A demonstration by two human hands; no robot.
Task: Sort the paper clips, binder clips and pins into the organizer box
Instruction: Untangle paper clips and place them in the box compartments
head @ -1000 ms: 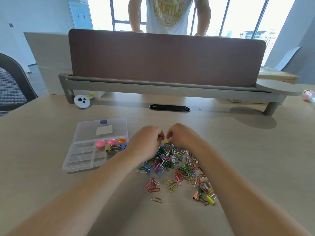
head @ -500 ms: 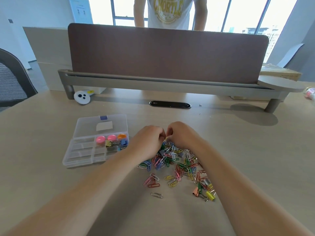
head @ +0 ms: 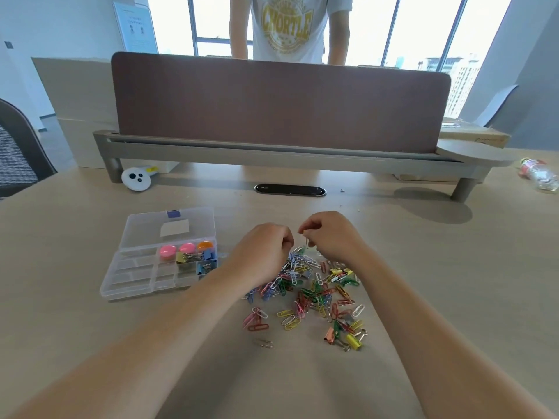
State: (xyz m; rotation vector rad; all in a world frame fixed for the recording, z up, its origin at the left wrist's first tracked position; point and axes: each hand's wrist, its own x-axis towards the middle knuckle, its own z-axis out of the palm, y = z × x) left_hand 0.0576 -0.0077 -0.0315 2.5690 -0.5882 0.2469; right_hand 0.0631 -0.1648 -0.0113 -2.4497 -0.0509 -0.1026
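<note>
The right hand [head: 329,237] pinched one dangling clip [head: 306,242] above the far edge of the clip pile [head: 314,293]; the left hand [head: 263,251] curled close beside, contents unseen. Left of them, the organizer box [head: 136,287] held three round pins [head: 187,247].

Printed in yellow capitals across the chest of the white T-shirt [head: 287,25]: "CHORTLE", under an arched line too small to read. On the wall poster [head: 134,25], upper left: small print, perhaps with two pictograms, illegible. On the lid of the organizer box [head: 130,278]: white sticker [head: 174,228], nothing legible.
</note>
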